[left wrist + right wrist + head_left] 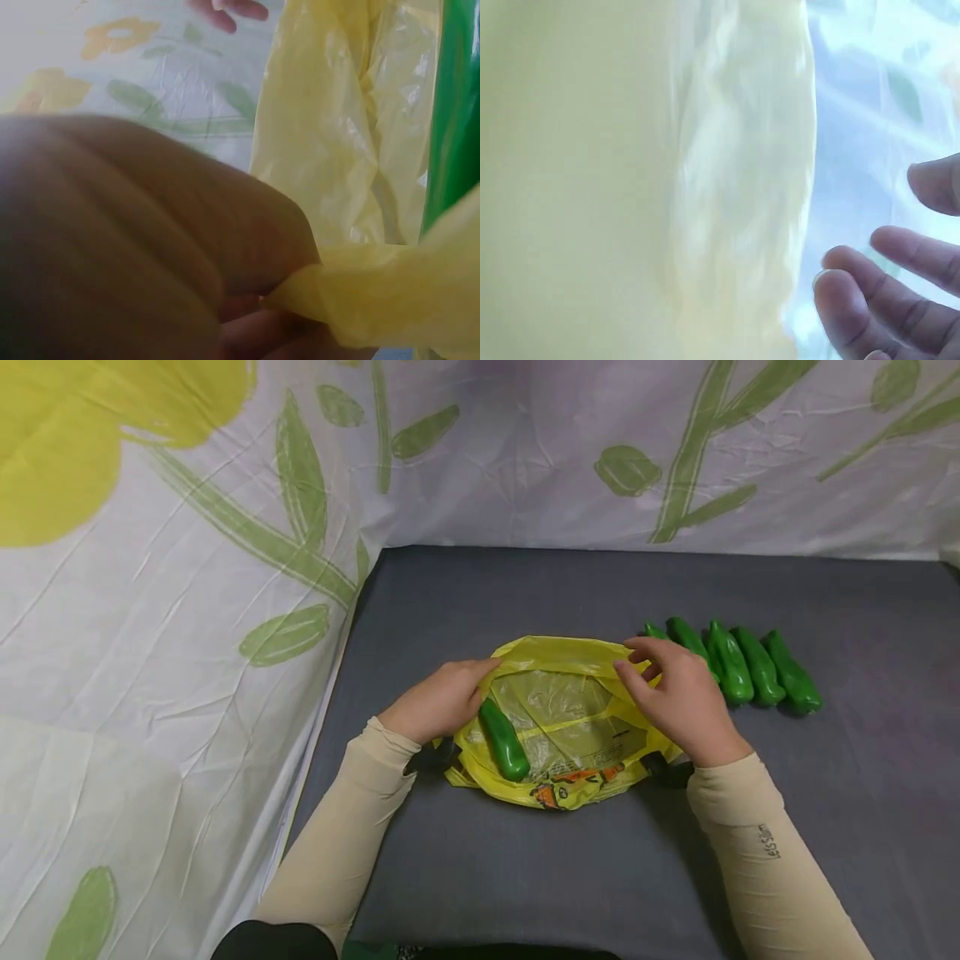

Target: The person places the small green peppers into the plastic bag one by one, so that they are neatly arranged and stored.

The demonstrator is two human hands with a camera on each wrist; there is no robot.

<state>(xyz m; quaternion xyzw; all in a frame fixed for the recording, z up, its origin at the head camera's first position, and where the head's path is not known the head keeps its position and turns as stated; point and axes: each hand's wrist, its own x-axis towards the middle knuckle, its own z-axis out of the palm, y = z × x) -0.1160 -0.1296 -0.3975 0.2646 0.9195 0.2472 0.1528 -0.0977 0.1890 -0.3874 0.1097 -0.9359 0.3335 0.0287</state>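
I find the left hand (444, 697) pinching the yellow bag (551, 652) at left; the right hand (681, 697), loosely spread, holds nothing; one pepper (504, 742) lies inside; five peppers (729, 668) lie right.

Green pepper (504, 742) in yellow bag (558, 652)

Plastic bag (555, 653) on table (570, 877), approx. ctr-L; 1 pepper (504, 742) in its L side. Other peppers (729, 667) in row, R/rear of bag. Cloth backdrop (510, 468) behind & L of table.
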